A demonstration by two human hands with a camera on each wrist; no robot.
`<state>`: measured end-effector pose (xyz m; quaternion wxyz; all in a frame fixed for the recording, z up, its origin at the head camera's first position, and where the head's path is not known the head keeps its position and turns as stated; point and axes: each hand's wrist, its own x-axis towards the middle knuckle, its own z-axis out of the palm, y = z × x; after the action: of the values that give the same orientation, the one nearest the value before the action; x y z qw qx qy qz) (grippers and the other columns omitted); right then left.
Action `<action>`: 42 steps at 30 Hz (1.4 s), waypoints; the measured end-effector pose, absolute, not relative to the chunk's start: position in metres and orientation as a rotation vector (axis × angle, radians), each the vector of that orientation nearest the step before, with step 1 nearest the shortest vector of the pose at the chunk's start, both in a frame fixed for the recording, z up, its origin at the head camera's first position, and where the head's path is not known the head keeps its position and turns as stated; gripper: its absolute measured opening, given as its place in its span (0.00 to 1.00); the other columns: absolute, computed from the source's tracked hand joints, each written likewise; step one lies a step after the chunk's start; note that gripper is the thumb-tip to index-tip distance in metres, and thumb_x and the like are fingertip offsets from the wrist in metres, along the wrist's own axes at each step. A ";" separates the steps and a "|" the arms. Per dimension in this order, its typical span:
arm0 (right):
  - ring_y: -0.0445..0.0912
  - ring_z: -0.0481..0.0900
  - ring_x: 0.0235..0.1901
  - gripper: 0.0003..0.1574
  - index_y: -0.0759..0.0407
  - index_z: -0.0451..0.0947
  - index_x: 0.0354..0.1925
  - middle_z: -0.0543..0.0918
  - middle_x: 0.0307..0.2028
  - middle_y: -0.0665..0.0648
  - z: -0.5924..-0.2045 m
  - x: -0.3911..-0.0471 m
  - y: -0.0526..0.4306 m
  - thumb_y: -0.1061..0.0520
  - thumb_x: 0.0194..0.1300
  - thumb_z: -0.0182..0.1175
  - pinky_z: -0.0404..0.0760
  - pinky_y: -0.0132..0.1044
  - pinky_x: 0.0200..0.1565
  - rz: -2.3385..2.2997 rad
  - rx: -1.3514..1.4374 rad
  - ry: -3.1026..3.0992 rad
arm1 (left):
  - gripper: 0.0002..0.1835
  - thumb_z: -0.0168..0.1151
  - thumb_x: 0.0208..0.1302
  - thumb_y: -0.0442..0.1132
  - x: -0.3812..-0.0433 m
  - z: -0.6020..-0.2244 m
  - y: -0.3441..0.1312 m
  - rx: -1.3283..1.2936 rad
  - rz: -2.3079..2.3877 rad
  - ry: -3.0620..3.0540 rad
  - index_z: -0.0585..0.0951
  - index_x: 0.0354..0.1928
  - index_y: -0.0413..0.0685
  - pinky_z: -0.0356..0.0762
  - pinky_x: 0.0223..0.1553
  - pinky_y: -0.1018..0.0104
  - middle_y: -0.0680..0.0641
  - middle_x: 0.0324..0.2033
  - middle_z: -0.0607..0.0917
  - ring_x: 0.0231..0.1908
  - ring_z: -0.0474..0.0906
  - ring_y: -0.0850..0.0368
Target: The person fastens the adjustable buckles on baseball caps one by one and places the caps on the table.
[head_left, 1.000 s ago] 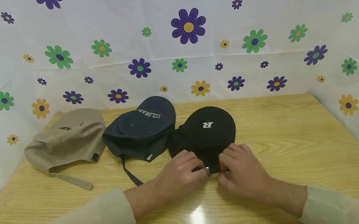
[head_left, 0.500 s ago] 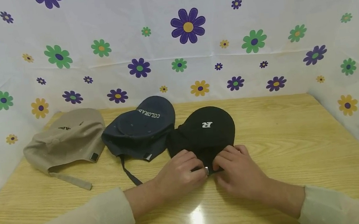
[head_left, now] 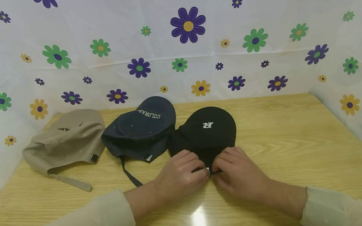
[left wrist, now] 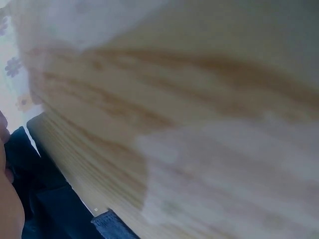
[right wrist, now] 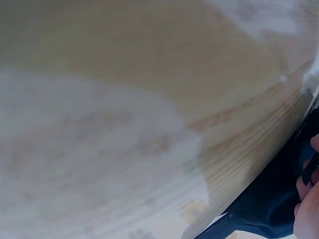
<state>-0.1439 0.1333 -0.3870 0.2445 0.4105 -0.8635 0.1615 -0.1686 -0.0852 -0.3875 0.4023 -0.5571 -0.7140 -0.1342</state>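
Note:
A black cap point(head_left: 214, 133) with a white letter R lies brim-away on the table, in the middle of the head view. My left hand point(head_left: 182, 173) grips its near left edge, fingers curled beside a small silvery buckle point(head_left: 208, 171). Just right of the buckle, my right hand point(head_left: 241, 173) pinches the cap's back strap. In the right wrist view the strap point(right wrist: 310, 172) shows dark between the fingertips, with the cap's fabric point(right wrist: 264, 206) beside them. The left wrist view catches only a sliver of the left hand point(left wrist: 10, 204); both hands hide the cap's near edge.
Left of the black cap lies a navy cap point(head_left: 136, 127) lettered in white, its strap point(head_left: 129, 173) hanging loose toward me. Farther left is a beige cap point(head_left: 68, 143), strap also undone. A flower-printed cloth point(head_left: 161, 48) stands behind the wooden table point(head_left: 286, 135) and along its sides.
My right hand has shifted left along the cap's near edge, closing in on the buckle and the left hand. The left hand keeps its hold, and the other caps stay put.

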 end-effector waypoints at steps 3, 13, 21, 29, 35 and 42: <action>0.43 0.75 0.38 0.14 0.52 0.78 0.32 0.80 0.31 0.46 -0.386 -0.144 0.133 0.59 0.49 0.74 0.72 0.40 0.45 0.441 1.124 -2.350 | 0.05 0.73 0.51 0.35 -0.168 -0.387 -0.085 -1.409 -0.340 -1.804 0.85 0.26 0.52 0.76 0.37 0.67 0.55 0.27 0.84 0.31 0.79 0.60; 0.43 0.75 0.38 0.16 0.51 0.78 0.32 0.81 0.31 0.44 -0.386 -0.143 0.134 0.61 0.48 0.76 0.71 0.40 0.44 0.436 1.101 -2.355 | 0.05 0.73 0.52 0.36 -0.167 -0.387 -0.086 -1.394 -0.337 -1.824 0.85 0.27 0.52 0.75 0.38 0.66 0.55 0.28 0.85 0.31 0.80 0.60; 0.43 0.75 0.38 0.16 0.50 0.79 0.29 0.82 0.30 0.44 -0.386 -0.144 0.134 0.62 0.46 0.76 0.69 0.40 0.44 0.449 1.088 -2.323 | 0.05 0.74 0.52 0.37 -0.168 -0.387 -0.086 -1.380 -0.307 -1.819 0.85 0.26 0.54 0.75 0.37 0.66 0.56 0.27 0.85 0.30 0.79 0.60; 0.43 0.75 0.38 0.16 0.50 0.79 0.29 0.83 0.30 0.44 -0.384 -0.143 0.134 0.62 0.45 0.75 0.69 0.43 0.46 0.438 1.079 -2.352 | 0.05 0.73 0.52 0.36 -0.169 -0.387 -0.087 -1.375 -0.300 -1.812 0.84 0.26 0.54 0.74 0.36 0.66 0.56 0.27 0.84 0.29 0.78 0.60; 0.43 0.75 0.38 0.14 0.50 0.79 0.27 0.82 0.28 0.44 -0.384 -0.142 0.134 0.62 0.45 0.74 0.69 0.43 0.46 0.438 1.078 -2.340 | 0.06 0.72 0.52 0.36 -0.168 -0.388 -0.087 -1.379 -0.300 -1.819 0.84 0.26 0.54 0.73 0.35 0.66 0.56 0.27 0.84 0.29 0.78 0.60; 0.43 0.75 0.38 0.13 0.50 0.78 0.26 0.81 0.27 0.44 -0.383 -0.142 0.135 0.61 0.45 0.74 0.70 0.43 0.47 0.439 1.055 -2.350 | 0.05 0.72 0.53 0.37 -0.167 -0.387 -0.087 -1.371 -0.300 -1.840 0.84 0.26 0.55 0.73 0.35 0.67 0.56 0.27 0.84 0.29 0.78 0.60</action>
<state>-0.1421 0.1348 -0.3832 0.2614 0.3898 -0.8680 0.1622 -0.1673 -0.0872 -0.3871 0.4022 -0.5424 -0.7279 -0.1189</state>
